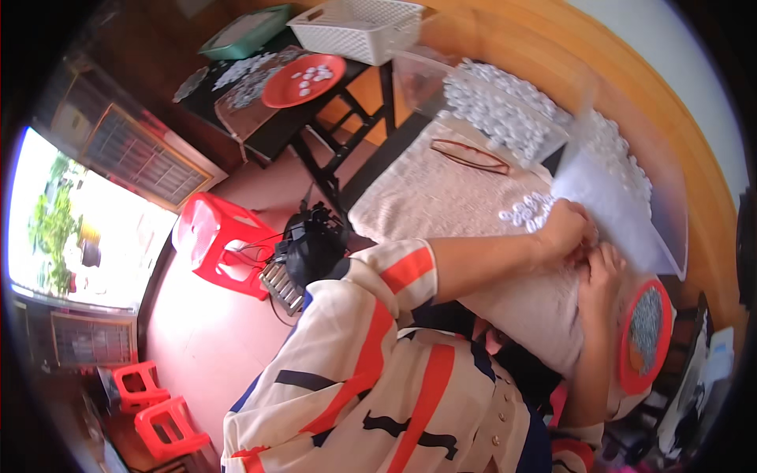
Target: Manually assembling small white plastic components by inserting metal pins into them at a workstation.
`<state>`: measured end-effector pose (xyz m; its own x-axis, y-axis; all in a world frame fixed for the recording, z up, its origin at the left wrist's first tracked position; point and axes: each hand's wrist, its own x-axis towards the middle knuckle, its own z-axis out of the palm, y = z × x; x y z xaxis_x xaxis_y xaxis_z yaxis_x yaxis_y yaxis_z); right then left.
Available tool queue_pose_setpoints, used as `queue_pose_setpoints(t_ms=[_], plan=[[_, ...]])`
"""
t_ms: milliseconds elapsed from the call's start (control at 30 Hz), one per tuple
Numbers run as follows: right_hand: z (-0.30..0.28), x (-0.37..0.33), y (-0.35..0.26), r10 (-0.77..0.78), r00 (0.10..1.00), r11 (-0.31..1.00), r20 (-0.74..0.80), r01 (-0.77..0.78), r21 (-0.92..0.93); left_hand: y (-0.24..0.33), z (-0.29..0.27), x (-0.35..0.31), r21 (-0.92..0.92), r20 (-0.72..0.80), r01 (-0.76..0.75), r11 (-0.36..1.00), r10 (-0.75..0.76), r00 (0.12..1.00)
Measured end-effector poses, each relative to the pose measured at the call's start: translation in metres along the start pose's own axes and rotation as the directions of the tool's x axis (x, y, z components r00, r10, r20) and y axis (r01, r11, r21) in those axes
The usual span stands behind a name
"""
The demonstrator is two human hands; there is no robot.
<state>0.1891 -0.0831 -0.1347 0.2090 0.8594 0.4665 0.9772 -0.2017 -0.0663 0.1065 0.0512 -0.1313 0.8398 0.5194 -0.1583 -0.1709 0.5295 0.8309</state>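
Note:
My left hand (566, 230) and my right hand (603, 274) meet over a beige towel (418, 189) spread on the table. The fingers of both are bent and pinched close together, and whatever lies between them is too small or hidden to name. Just beyond my left hand is a small pile of white round pieces (524, 211). Beside my right forearm, a red plate (667, 315) holds a heap of small grey-blue bits (646, 327).
Clear plastic boxes (564, 142) full of white pieces (497, 102) stand behind the towel, near brown-framed glasses (471, 156). A black side table (272, 140) carries a red dish (276, 93), a white basket (355, 35) and a green tray (246, 47). Red stools (217, 244) stand left.

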Motion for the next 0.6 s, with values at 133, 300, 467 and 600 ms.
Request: queue_pose_setpoints(t_ms=[133,300,467,600], plan=[[0.011,0.005,-0.001,-0.073,0.997,0.997,-0.022,0.072,-0.010,0.005,-0.006,-0.002,-0.038,-0.040,-0.001,0.999,0.000,0.999],[0.011,0.005,-0.002,-0.100,0.995,0.995,-0.019,0.100,0.000,-0.001,-0.008,0.003,0.030,-0.037,-0.019,0.999,0.020,0.999],[0.009,-0.002,0.001,-0.102,0.995,0.994,0.002,0.102,-0.041,-0.004,-0.004,0.003,0.073,-0.016,0.009,0.997,-0.008,1.000],[-0.003,0.001,-0.006,-0.110,0.994,0.988,0.015,0.111,-0.105,-0.008,-0.002,0.006,0.041,0.019,-0.078,0.996,0.077,0.997]])
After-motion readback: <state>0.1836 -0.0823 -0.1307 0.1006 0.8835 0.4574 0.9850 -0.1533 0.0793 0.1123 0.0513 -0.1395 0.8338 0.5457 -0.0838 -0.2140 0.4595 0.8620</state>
